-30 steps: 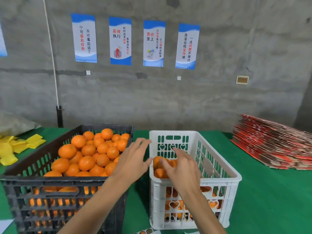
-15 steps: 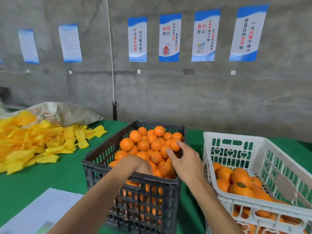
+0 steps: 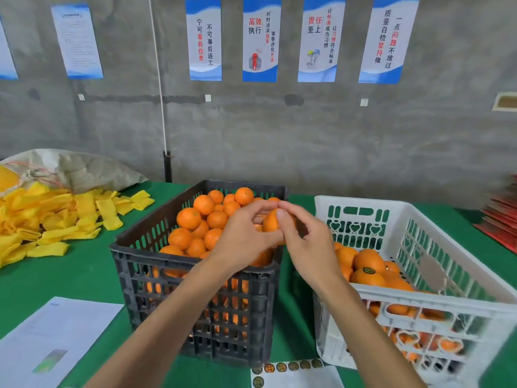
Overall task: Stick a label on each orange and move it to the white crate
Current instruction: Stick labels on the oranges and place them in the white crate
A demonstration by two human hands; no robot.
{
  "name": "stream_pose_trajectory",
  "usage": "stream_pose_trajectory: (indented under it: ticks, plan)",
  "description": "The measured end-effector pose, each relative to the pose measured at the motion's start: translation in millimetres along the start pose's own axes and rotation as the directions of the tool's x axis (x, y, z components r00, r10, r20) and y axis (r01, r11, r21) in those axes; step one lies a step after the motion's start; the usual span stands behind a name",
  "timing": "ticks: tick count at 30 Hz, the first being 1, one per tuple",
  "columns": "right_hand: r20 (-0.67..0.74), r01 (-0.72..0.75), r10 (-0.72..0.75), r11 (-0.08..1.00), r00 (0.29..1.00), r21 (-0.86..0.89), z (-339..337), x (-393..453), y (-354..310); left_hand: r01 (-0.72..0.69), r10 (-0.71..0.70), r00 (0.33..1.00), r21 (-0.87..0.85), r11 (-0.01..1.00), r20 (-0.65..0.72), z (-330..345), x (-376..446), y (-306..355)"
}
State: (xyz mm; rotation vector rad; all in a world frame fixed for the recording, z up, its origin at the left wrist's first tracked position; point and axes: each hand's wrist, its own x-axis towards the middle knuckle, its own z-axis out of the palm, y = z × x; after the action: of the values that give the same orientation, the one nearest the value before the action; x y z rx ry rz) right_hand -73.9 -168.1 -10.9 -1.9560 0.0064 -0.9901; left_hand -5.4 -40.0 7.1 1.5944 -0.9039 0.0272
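Holding one orange [image 3: 270,222] between both hands, a person works above the far right corner of a black crate [image 3: 195,292]. The left hand [image 3: 242,238] curls its fingers and thumb around the fruit from the left; the right hand [image 3: 309,242] pinches it from the right, thumb pressed on its front. Whether a label is already on it cannot be told. Below, the black crate is heaped with loose oranges [image 3: 204,219]. Just to its right stands the white crate [image 3: 436,303], with oranges inside, at least one showing a dark round label [image 3: 368,270]. A sheet of round stickers [image 3: 291,373] lies at the near edge of the green table [image 3: 81,278]. Yellow foam sleeves [image 3: 56,217] are piled far left, near a white paper [image 3: 53,340]
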Motion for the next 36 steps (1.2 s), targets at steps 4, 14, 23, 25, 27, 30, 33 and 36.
stream_pose_trajectory:
  ticks: [4,14,23,25,27,30,33,36]
  plan:
    - [-0.086,0.021,-0.015,0.997,0.996,0.069,-36,-43,3,-0.093,0.094,0.996,-0.124,0.988,0.002,50,-42,-3]
    - [0.155,-0.486,0.475,0.873,0.866,0.041,-60,-202,99,0.197,-0.178,0.963,-0.082,0.977,0.202,122,-163,-128]
    - [0.502,-0.402,0.473,0.881,0.724,-0.25,-87,-284,118,0.312,-0.301,0.939,-0.044,0.949,0.167,127,-191,-166]
    - [0.535,-0.39,0.462,0.886,0.707,-0.25,-91,-289,120,0.318,-0.311,0.938,-0.024,0.948,0.152,128,-193,-171]
    - [0.538,-0.328,0.429,0.903,0.726,-0.278,-91,-289,121,0.323,-0.323,0.934,0.027,0.946,0.153,128,-192,-175]
    - [0.52,-0.157,0.333,0.922,0.786,-0.354,-84,-286,122,0.316,-0.328,0.93,0.091,0.944,0.169,130,-187,-176]
    - [0.507,-0.017,0.251,0.907,0.825,-0.422,-78,-283,122,0.297,-0.319,0.935,0.147,0.943,0.157,132,-183,-174]
    - [0.511,0.092,0.177,0.884,0.841,-0.458,-75,-283,121,0.298,-0.312,0.939,0.111,0.948,0.147,135,-189,-170]
